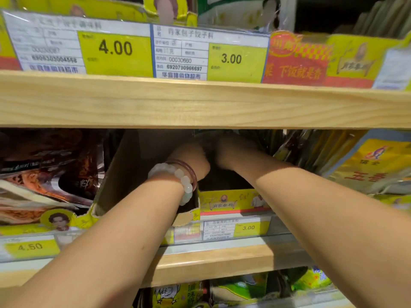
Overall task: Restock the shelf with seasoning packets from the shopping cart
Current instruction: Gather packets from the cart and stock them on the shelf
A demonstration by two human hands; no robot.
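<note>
Both my arms reach deep into a yellow cardboard display box on the middle shelf. My left hand, with a bead bracelet and a red bangle at the wrist, and my right hand are close together in the dark back of the box. Their fingers are hidden under the upper shelf board, so what they hold cannot be made out. Dark green seasoning packets stand upright just right of my right hand.
Brown packets fill the box at the left. Yellow packets lean at the right. Price tags showing 4.00 and 3.00 hang above. A lower shelf holds more yellow-green packets. No shopping cart is in view.
</note>
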